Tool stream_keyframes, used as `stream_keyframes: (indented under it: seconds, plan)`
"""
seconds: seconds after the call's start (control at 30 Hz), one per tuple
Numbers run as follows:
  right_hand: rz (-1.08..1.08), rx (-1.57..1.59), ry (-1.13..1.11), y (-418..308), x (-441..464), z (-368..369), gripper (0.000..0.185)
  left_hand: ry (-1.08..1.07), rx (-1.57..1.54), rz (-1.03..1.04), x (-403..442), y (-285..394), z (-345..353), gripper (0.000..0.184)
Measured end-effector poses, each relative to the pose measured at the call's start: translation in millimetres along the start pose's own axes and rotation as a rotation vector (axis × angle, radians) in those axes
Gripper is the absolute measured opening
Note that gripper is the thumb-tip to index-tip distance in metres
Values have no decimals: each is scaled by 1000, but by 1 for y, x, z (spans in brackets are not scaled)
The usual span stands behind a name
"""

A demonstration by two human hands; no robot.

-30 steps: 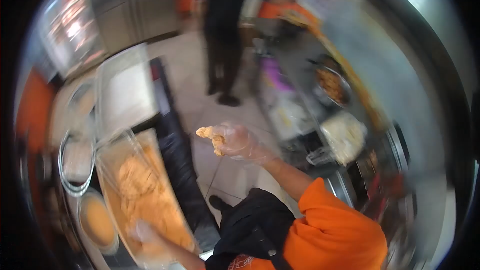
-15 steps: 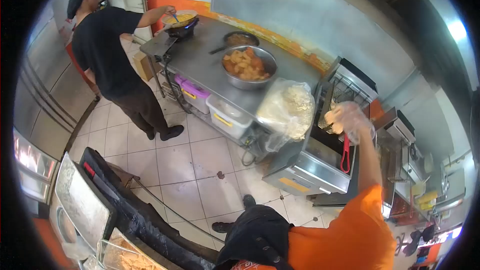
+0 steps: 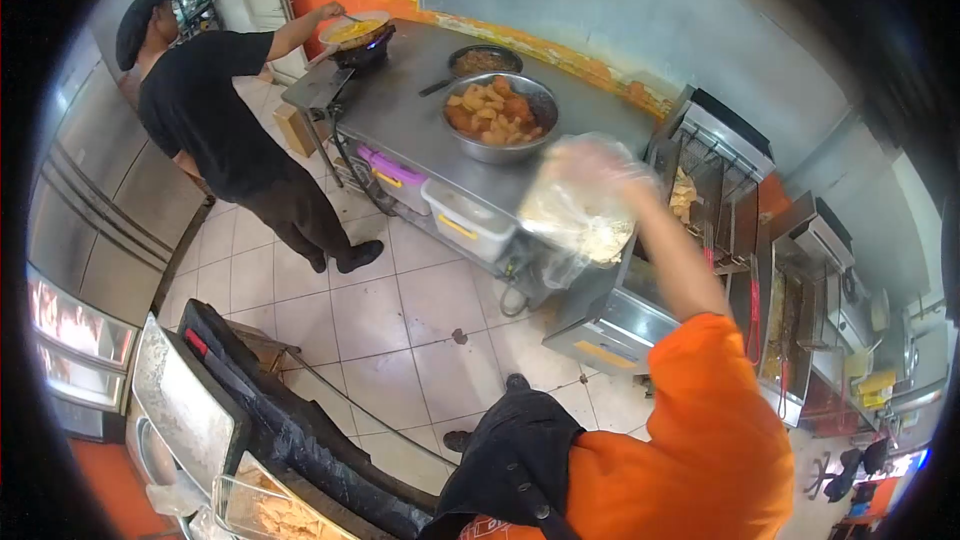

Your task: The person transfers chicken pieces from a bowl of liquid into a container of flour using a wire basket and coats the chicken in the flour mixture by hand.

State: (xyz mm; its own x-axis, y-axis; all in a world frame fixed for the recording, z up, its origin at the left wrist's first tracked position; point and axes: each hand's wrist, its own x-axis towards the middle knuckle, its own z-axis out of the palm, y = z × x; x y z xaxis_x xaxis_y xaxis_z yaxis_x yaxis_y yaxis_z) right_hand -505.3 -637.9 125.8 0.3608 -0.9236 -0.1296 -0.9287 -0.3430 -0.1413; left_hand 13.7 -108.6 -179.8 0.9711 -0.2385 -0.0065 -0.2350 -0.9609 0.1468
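My right hand (image 3: 598, 166), in a clear plastic glove, is over the upper part of a clear plastic bag (image 3: 575, 220) holding pale, lumpy food. Motion smears its fingers, so I cannot see whether they grip anything. To its right, pale pieces of food (image 3: 684, 196) lie in a fryer basket in the deep fryer (image 3: 640, 285). Just left of the bag stands a steel bowl (image 3: 500, 152) filled with orange-brown fried pieces (image 3: 490, 112). My left hand is out of view.
A person in black (image 3: 215, 120) stirs a yellow-filled pan (image 3: 355, 32) over a flame. A dark pan (image 3: 486, 61) sits behind the bowl on the steel table (image 3: 400, 90). Plastic bins (image 3: 468, 225) stand underneath. A wire basket (image 3: 270, 512) with fried food is at bottom left.
My right hand has moved left from the fryer to the bag. The pale pieces it held over the fryer are no longer visible in it; pale pieces now show in the basket.
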Motion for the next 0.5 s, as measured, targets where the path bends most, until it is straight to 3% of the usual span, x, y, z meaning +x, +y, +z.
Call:
stream_keyframes:
  seconds: [0.03,0.07,0.1,0.17,0.2,0.23,0.3,0.33,0.4,0.43,0.47,0.5]
  plan:
    - [27,31,-34,-61,1,5,32,9,-8,-12,-1,-9,-1,22]
    - [-36,139,-209,-101,13,19,31,20,-12,-21,-2,-18,-2,22]
    - [-208,278,-187,-143,19,54,32,38,-21,-37,-4,-33,-3,23]
    - [-545,995,-412,-215,56,178,31,97,1,-74,-16,-81,-11,24]
    - [-656,824,-474,-279,17,162,30,176,34,-59,-26,-108,-12,24]
    - [-763,820,-565,-331,-3,190,30,338,139,35,-39,-135,-7,25]
    - [-732,1111,-916,-434,-53,249,51,760,510,186,-72,-167,-6,26]
    - [-470,1161,-1320,-481,-77,272,58,514,479,198,-71,-138,-9,28]
    - [-316,1284,-1297,-537,-154,262,61,205,248,42,-74,-89,-29,34]
    - [-414,1218,-1472,-564,-168,302,66,105,67,-62,-78,-69,-47,37]
    - [-219,1232,-1459,-576,-194,297,50,143,-202,-192,-82,-52,-56,35]
    - [-434,970,-1367,-591,-197,332,39,218,-474,-312,-86,-36,-65,34]
